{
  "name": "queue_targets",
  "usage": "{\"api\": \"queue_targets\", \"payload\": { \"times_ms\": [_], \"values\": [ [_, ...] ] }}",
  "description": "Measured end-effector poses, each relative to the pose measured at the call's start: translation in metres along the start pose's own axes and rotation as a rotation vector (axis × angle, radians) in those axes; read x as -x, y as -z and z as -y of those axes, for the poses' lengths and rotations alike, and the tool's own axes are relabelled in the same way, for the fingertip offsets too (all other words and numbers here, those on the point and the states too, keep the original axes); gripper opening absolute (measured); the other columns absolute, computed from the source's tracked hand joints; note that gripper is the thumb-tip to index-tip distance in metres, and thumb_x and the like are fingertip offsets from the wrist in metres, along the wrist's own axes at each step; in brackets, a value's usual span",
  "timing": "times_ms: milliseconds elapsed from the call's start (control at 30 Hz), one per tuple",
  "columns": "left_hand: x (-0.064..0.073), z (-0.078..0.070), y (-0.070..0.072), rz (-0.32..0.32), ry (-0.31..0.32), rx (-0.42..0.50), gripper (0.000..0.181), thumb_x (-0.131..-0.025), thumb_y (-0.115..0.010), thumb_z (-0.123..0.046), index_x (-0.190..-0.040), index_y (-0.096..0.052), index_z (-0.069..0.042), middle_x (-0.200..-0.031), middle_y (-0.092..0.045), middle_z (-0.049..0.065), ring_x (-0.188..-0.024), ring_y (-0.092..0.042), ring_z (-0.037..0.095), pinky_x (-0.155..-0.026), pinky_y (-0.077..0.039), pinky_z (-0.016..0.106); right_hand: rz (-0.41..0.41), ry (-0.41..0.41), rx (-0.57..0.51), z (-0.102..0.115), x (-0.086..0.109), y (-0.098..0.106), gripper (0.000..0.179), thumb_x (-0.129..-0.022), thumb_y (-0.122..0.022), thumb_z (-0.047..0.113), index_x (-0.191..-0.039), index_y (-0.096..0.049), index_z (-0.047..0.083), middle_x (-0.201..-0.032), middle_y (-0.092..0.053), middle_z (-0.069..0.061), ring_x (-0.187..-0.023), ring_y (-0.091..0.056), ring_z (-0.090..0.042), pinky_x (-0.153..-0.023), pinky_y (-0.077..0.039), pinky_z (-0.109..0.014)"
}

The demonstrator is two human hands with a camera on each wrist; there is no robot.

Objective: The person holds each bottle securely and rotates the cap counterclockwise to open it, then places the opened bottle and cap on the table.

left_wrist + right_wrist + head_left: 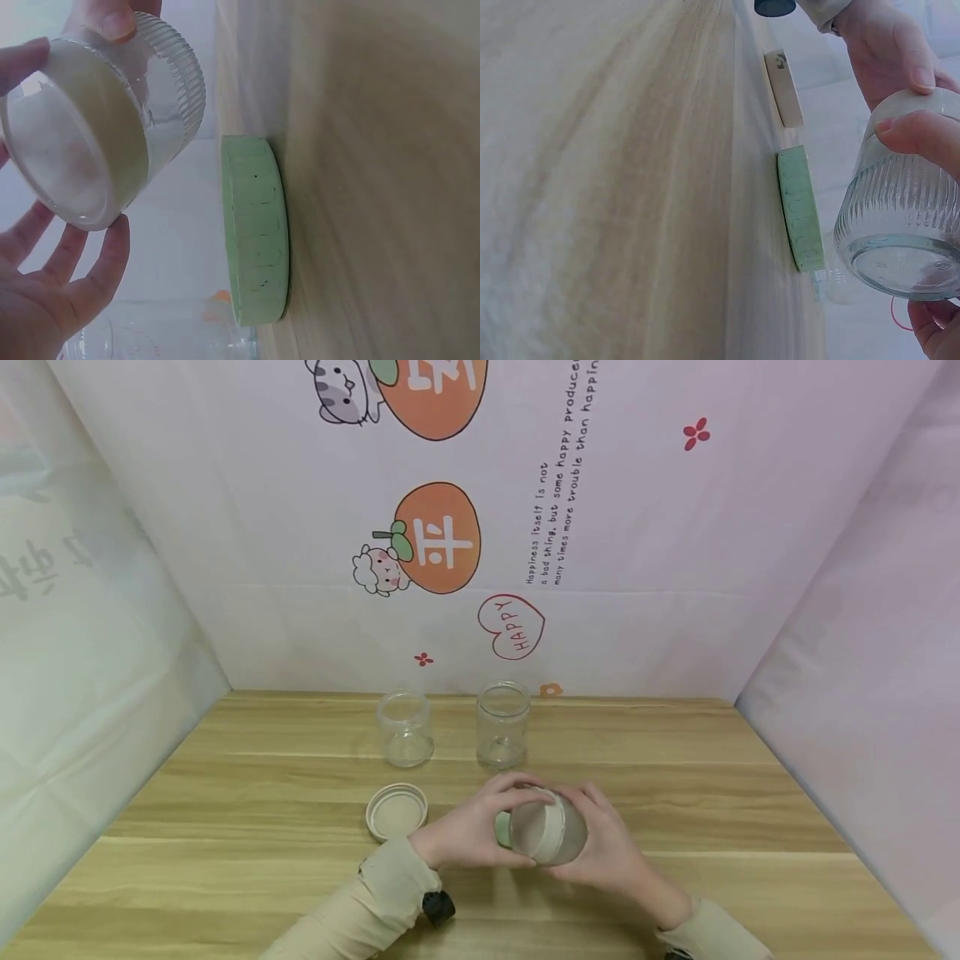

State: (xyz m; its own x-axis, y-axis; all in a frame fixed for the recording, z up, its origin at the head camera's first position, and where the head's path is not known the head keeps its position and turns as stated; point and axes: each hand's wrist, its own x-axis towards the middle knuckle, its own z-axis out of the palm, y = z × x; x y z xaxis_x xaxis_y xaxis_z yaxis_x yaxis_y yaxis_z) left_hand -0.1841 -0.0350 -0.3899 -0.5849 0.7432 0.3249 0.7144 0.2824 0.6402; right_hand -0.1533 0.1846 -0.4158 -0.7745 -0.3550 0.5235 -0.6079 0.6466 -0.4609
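Note:
Both hands hold a clear ribbed glass jar (553, 832), tilted on its side above the table. A cream band (97, 112) runs round one end of it. My left hand (480, 828) grips that banded end, fingertips spread along its edge. My right hand (609, 852) is curled round the glass body; the flat glass base (907, 262) faces the right wrist camera. A green lid (256, 232) lies on the table just under the jar, partly hidden by the left hand in the head view.
Two clear jars without lids stand toward the back wall, a shorter jar (405, 735) and a taller jar (502, 727). A beige-rimmed lid (397, 812) lies on the wooden table (225, 827), left of the left hand. White printed cloth (637, 568) hangs behind and at both sides.

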Motion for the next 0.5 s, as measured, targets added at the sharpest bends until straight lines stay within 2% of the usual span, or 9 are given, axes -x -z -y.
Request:
{"api": "queue_targets", "payload": {
  "times_ms": [267,500],
  "values": [
    [0.0003,-0.0016,-0.0019,-0.032,0.129,0.137,0.067,-0.072,-0.083,-0.026,-0.131,-0.052,-0.028,-0.135,-0.043,-0.005,-0.12,-0.046,0.015,-0.083,-0.05,0.022,-0.041,0.054,0.035,0.0,-0.0003,-0.0009,0.089,-0.041,-0.093,0.018,-0.12,-0.056,0.006,-0.104,-0.051,-0.001,-0.092,-0.051,-0.013,-0.071,-0.052,-0.029],
    [-0.0006,-0.0032,-0.0048,-0.077,0.181,0.185,0.065,-0.075,-0.08,-0.027,-0.133,-0.05,-0.024,-0.133,-0.048,-0.003,-0.117,-0.048,0.015,-0.077,-0.052,0.02,-0.079,0.092,0.094,-0.0004,-0.0013,-0.0002,0.09,-0.036,-0.093,0.019,-0.118,-0.057,0.005,-0.105,-0.053,-0.003,-0.094,-0.05,-0.013,-0.071,-0.052,-0.031]
  ]
}}
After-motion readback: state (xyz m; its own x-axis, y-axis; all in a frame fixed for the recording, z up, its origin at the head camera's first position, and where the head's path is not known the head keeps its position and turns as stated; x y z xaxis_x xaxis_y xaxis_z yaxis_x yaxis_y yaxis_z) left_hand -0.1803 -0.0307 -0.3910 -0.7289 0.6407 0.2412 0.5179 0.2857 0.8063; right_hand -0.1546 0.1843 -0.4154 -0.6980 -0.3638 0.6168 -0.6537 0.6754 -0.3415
